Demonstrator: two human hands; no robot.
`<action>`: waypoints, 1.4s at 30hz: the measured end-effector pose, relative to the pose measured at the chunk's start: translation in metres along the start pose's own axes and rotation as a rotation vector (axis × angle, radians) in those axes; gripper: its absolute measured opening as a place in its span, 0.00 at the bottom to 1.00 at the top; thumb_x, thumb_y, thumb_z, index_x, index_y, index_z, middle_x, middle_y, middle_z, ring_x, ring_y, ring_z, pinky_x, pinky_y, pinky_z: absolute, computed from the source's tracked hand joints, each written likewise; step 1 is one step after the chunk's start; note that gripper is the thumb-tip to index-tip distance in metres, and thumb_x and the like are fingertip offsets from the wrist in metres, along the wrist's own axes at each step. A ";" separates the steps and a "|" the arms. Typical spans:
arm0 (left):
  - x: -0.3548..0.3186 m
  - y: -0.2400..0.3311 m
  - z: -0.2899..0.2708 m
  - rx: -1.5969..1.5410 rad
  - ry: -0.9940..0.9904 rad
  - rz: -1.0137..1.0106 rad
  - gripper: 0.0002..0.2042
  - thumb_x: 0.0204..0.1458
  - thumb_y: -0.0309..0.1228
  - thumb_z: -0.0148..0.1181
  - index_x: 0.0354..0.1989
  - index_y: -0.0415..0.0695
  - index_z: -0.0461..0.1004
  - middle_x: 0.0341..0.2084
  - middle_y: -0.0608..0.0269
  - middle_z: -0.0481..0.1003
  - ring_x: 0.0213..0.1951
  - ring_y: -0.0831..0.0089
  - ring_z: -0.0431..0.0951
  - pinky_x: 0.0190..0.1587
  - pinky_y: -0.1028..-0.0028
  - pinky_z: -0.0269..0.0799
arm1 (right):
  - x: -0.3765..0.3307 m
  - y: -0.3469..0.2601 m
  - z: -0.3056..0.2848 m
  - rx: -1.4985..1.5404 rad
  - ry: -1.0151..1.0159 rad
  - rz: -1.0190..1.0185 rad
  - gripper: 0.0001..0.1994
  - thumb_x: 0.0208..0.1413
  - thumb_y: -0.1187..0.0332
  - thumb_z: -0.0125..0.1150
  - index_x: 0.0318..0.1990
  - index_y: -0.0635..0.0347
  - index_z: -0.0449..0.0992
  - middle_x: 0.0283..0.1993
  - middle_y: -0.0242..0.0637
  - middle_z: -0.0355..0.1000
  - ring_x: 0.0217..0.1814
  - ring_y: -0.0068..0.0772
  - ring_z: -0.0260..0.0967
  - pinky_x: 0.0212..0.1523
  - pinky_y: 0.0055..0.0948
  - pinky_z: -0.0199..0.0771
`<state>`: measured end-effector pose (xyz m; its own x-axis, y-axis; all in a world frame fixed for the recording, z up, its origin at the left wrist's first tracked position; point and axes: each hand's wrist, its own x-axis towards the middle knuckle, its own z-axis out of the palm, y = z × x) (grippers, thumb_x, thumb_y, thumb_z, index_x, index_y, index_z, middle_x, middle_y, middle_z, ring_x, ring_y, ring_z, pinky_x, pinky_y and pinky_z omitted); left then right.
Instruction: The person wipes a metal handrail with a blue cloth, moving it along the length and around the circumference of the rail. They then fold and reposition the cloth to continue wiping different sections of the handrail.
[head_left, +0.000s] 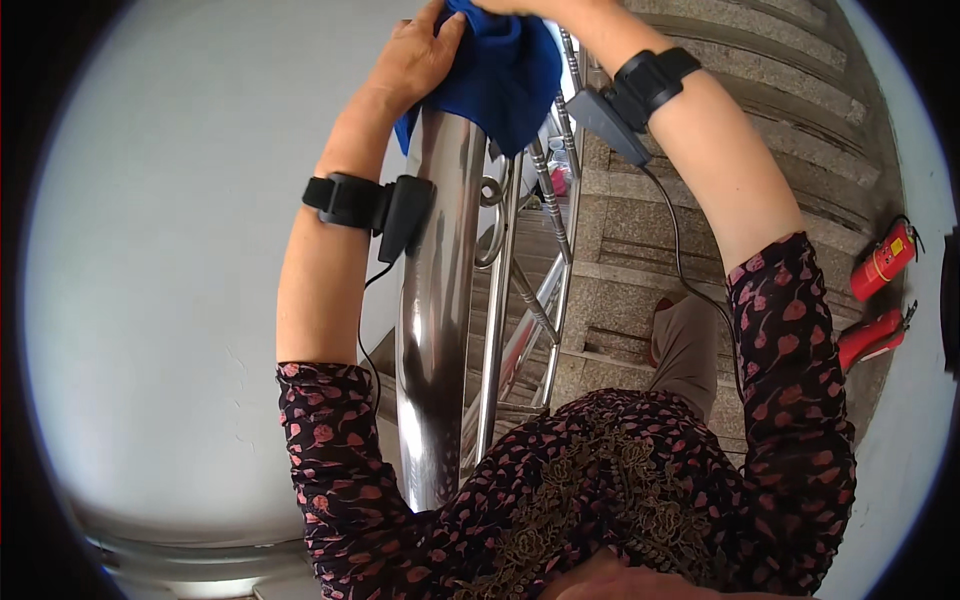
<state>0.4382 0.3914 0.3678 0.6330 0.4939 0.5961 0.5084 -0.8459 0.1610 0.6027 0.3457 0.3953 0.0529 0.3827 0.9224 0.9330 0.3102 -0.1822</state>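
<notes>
A blue cloth [505,85] is draped over the upper part of a thick, shiny metal handrail [438,300], its edges hanging down both sides. My left hand [425,55] grips the cloth from the left, thumb and fingers pressed against the fabric. At the top edge of the picture my right hand [515,5] is on the cloth too, mostly cut off by the frame. What shows of its fingers is closed on the fabric. Each forearm wears a black strapped device with a cable.
Stone stairs [720,130] lie to the right of the railing, with metal balusters [500,300] under the handrail. Two red fire extinguishers [884,262] stand by the right wall. A pale wall [180,250] fills the left side. My foot in grey trousers [688,345] is on the steps.
</notes>
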 end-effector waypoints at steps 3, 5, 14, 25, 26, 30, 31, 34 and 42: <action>-0.010 -0.001 0.005 0.028 0.133 -0.022 0.29 0.60 0.46 0.50 0.65 0.40 0.59 0.55 0.29 0.67 0.59 0.39 0.66 0.60 0.58 0.64 | -0.013 0.007 0.010 -0.033 -0.005 -0.126 0.12 0.53 0.70 0.51 0.39 0.66 0.78 0.44 0.56 0.73 0.48 0.57 0.72 0.51 0.45 0.71; -0.020 0.003 0.003 -0.132 0.160 -0.123 0.31 0.58 0.47 0.53 0.65 0.40 0.59 0.53 0.31 0.69 0.57 0.41 0.69 0.58 0.59 0.67 | -0.018 0.007 0.006 0.000 0.009 -0.119 0.12 0.53 0.70 0.51 0.39 0.66 0.78 0.45 0.57 0.73 0.48 0.57 0.72 0.51 0.45 0.71; -0.021 0.009 0.001 -0.600 -0.088 -0.256 0.41 0.48 0.53 0.66 0.63 0.36 0.62 0.52 0.44 0.72 0.52 0.62 0.76 0.55 0.70 0.72 | -0.009 -0.012 0.005 -0.583 -0.185 0.013 0.12 0.55 0.67 0.52 0.37 0.57 0.83 0.43 0.42 0.79 0.44 0.38 0.79 0.41 0.35 0.78; -0.010 -0.012 0.006 -0.967 -0.155 -0.275 0.37 0.50 0.50 0.67 0.62 0.37 0.64 0.53 0.48 0.73 0.52 0.61 0.76 0.56 0.69 0.73 | 0.019 -0.039 -0.016 -0.716 -0.585 0.017 0.13 0.57 0.68 0.51 0.42 0.56 0.83 0.45 0.43 0.79 0.49 0.38 0.78 0.45 0.36 0.78; -0.011 -0.013 0.002 -1.038 -0.169 -0.294 0.35 0.51 0.50 0.65 0.61 0.38 0.65 0.53 0.50 0.73 0.52 0.64 0.76 0.55 0.70 0.74 | 0.023 -0.043 -0.014 -0.701 -0.502 -0.035 0.13 0.57 0.68 0.51 0.42 0.56 0.83 0.46 0.43 0.79 0.49 0.38 0.78 0.45 0.36 0.78; -0.017 -0.018 -0.002 -1.266 -0.248 -0.341 0.31 0.54 0.50 0.62 0.59 0.41 0.69 0.53 0.55 0.74 0.51 0.70 0.76 0.54 0.70 0.74 | 0.039 -0.062 -0.004 -0.716 -0.380 0.022 0.13 0.56 0.68 0.53 0.41 0.56 0.84 0.45 0.41 0.79 0.48 0.38 0.78 0.43 0.38 0.78; -0.021 -0.016 -0.003 -1.278 -0.231 -0.343 0.31 0.54 0.50 0.62 0.59 0.41 0.69 0.53 0.55 0.74 0.51 0.70 0.76 0.54 0.70 0.74 | 0.041 -0.066 -0.005 -0.719 -0.387 0.003 0.13 0.56 0.68 0.53 0.41 0.56 0.84 0.45 0.41 0.79 0.48 0.38 0.78 0.43 0.38 0.78; -0.030 -0.007 0.004 -1.512 -0.346 -0.370 0.30 0.61 0.45 0.54 0.66 0.39 0.59 0.57 0.53 0.70 0.55 0.65 0.73 0.56 0.70 0.69 | 0.037 -0.068 -0.013 -0.623 -0.557 0.008 0.15 0.56 0.68 0.51 0.46 0.57 0.81 0.43 0.43 0.80 0.47 0.41 0.78 0.43 0.38 0.79; -0.076 -0.005 0.012 -1.556 -0.223 -0.276 0.39 0.53 0.52 0.62 0.66 0.38 0.57 0.60 0.51 0.67 0.58 0.64 0.70 0.62 0.67 0.66 | -0.004 -0.058 0.011 -0.590 -0.020 -0.191 0.20 0.56 0.64 0.50 0.54 0.65 0.69 0.36 0.54 0.77 0.42 0.52 0.74 0.42 0.48 0.72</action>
<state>0.3946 0.3606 0.3128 0.7665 0.5600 0.3145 -0.3593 -0.0319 0.9327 0.5441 0.3358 0.3984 -0.1354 0.3855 0.9127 0.9651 -0.1570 0.2095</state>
